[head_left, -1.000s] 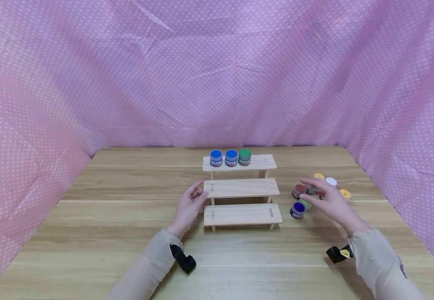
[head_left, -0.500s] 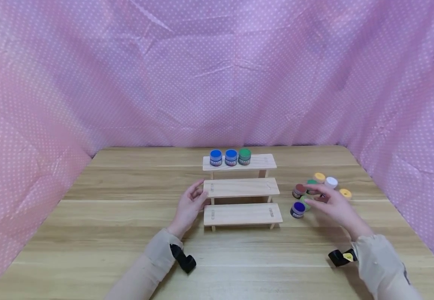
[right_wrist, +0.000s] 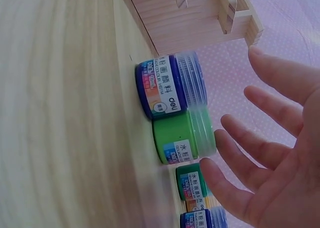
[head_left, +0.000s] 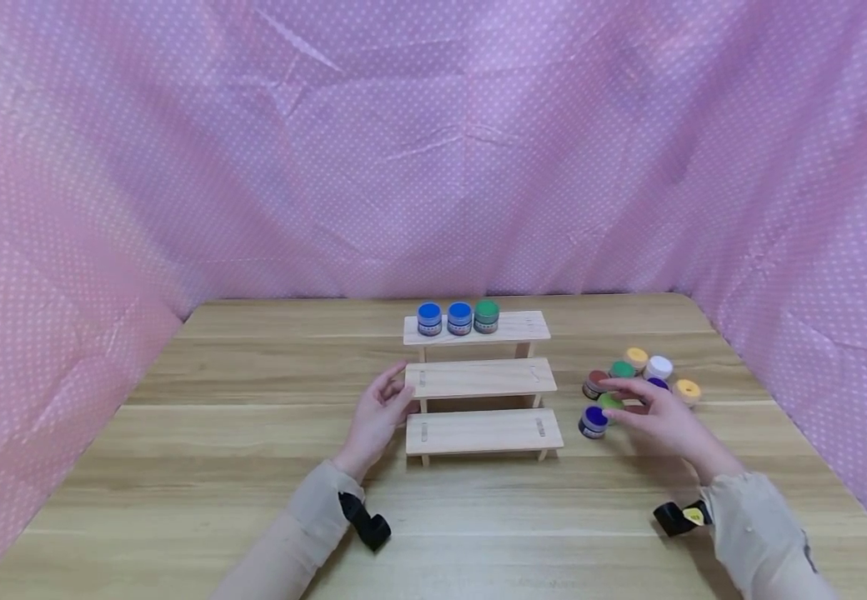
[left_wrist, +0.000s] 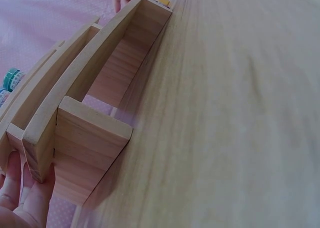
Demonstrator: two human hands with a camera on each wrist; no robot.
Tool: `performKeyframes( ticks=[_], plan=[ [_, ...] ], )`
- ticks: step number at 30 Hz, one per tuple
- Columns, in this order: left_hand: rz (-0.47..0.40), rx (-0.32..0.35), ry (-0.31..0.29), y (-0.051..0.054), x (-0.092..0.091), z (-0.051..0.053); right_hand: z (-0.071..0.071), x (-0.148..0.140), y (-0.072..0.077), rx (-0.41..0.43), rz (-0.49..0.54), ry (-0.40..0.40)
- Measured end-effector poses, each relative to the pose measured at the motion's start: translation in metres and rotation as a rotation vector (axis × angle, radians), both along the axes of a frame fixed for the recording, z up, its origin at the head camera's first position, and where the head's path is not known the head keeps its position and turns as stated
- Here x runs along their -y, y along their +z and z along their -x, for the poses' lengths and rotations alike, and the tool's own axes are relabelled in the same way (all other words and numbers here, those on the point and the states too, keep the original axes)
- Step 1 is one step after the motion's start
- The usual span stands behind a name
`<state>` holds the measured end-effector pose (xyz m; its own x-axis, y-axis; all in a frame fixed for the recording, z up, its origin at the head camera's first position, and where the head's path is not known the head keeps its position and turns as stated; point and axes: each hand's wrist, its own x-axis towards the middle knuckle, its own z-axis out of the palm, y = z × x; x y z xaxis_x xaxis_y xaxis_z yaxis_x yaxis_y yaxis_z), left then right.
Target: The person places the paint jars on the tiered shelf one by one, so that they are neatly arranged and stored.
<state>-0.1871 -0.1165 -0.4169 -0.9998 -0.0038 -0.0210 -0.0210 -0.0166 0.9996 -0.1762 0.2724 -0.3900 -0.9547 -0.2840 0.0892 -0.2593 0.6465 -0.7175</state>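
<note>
Light green jar (head_left: 609, 402) on desk (head_left: 178, 433), right hand (head_left: 662, 417) over it; step judged: reaching for a jar.
Jar stands just beside purple jar (head_left: 593, 422), right of wooden rack (head_left: 482, 377). Right grip spread, holding nothing; contact unclear. Left hand (head_left: 375, 417) pinches rack's left end. Three jars (head_left: 459, 319) on top tier. Next move likely calls for closing fingers round one jar, sparing its neighbours.

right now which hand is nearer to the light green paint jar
Right. The right hand is right by the light green jar, while the left hand is farther off, holding the left end of the shelf.
</note>
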Motion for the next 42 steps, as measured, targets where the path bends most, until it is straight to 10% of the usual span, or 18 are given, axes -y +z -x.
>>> performKeyframes(
  ticks=[42],
  plan=[
    [-0.005,0.0,0.024,-0.001,-0.001,0.001,0.009,-0.01,-0.014,-0.033,-0.095,-0.014]
  ],
)
